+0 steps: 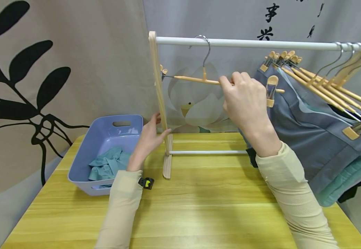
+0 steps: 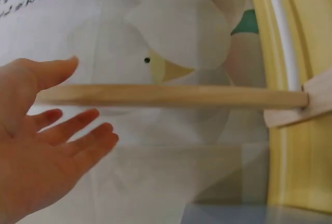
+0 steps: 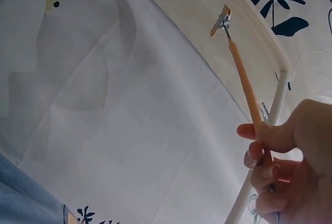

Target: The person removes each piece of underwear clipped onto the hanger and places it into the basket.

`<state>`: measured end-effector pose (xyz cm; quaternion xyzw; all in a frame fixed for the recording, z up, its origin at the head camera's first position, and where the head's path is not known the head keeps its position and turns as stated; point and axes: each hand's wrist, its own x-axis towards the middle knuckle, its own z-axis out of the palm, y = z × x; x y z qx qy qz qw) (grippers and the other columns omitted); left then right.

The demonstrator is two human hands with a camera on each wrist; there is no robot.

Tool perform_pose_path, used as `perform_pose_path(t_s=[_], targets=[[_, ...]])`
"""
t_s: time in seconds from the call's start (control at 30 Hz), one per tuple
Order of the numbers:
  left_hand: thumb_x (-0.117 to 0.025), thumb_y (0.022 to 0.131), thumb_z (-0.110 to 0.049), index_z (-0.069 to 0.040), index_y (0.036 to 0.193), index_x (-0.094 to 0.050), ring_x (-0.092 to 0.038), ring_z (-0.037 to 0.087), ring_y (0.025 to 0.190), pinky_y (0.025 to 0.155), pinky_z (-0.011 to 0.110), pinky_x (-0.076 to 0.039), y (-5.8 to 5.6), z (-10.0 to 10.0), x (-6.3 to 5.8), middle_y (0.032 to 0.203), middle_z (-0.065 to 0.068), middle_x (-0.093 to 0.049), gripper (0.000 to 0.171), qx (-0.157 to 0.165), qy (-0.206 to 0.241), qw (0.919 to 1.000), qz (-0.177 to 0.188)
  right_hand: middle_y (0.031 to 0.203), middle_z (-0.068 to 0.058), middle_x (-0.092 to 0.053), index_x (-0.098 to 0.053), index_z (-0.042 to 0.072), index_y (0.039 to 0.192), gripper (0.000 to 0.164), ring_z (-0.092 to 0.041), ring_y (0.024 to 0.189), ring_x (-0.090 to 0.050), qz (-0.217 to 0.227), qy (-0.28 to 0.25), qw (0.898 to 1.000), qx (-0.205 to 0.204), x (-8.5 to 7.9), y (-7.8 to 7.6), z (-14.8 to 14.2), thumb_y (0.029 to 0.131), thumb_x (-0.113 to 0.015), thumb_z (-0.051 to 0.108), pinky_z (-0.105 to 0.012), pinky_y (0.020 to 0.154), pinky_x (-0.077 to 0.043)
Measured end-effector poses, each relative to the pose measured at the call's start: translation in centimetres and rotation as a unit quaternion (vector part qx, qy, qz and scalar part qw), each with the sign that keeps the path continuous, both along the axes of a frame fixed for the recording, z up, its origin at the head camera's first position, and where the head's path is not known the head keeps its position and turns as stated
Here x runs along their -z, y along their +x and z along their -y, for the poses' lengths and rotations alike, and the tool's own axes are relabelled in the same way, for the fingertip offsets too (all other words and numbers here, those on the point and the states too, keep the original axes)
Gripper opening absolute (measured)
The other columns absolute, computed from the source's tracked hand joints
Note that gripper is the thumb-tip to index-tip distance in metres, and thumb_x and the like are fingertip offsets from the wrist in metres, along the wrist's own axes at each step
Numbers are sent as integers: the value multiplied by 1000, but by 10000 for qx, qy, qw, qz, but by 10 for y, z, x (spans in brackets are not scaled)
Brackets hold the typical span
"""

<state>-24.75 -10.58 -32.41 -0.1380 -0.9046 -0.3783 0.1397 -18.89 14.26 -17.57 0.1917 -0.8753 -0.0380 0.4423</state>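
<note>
One hand on the hanger, the other loose at the post.
My right hand (image 1: 247, 103) has its fingers curled round the bar of the hanger (image 1: 188, 80), toward its right end, and the hook sits up at the white rail (image 1: 246, 43) — looks looped over it. My left hand (image 1: 150, 136) is spread pretty wide, thumb apart from the fingers, with the wooden post (image 1: 159, 86) running between them; can't tell if I'm actually touching it. The blue basket (image 1: 85, 138) is on the surface (image 1: 214, 207) just left of that hand, with a crumpled teal cloth (image 1: 110, 162) in it. Over to the right, grey-blue clothes (image 1: 295, 114) are clipped on more hangers (image 1: 326, 93) — all bunched at that end of the rail.
</note>
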Motion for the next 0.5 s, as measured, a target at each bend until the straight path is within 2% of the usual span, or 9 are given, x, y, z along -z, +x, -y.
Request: perform_pose_path(t_s=[0.23,0.5], targets=[[-53,92,-18,6,137,-27,-57,36,108,85,40,-52,-6,-7,6,119,28,-54,57,225,615,9970,-401,80,-17,-59,-63,2,99,26,-33,71,-55,-170,28,9999,-6,3,-1,7,77,-51,-6,-42,54,-45],[-54,90,-12,6,129,-37,-64,34,95,73,37,-55,-10,-14,12,108,24,-61,46,-157,522,9926,-1088,83,-16,-60,-63,0,99,20,-33,77,-56,-550,85,9984,17,9,1,17,84,-51,-2,-39,54,-45]])
